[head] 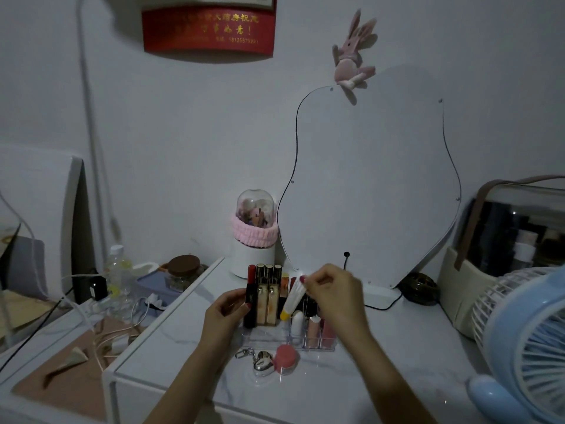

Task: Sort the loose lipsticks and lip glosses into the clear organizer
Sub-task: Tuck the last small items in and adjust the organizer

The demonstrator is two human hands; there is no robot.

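Head view: right hand (331,290) pinches the top of a white tube (293,298), held cap-down and tilted over the clear organizer (308,344). Left hand (227,313) grips the organizer's left end, closed around it.

Blue fan (526,341) partly beyond right frame edge

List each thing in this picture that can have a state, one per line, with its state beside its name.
left hand: gripping the black lipstick
right hand: pinching the white tube
white tube: tilted, yellow cap down
clear organizer: partly filled
pink jar: closed, outside the organizer
glass jar: lidded
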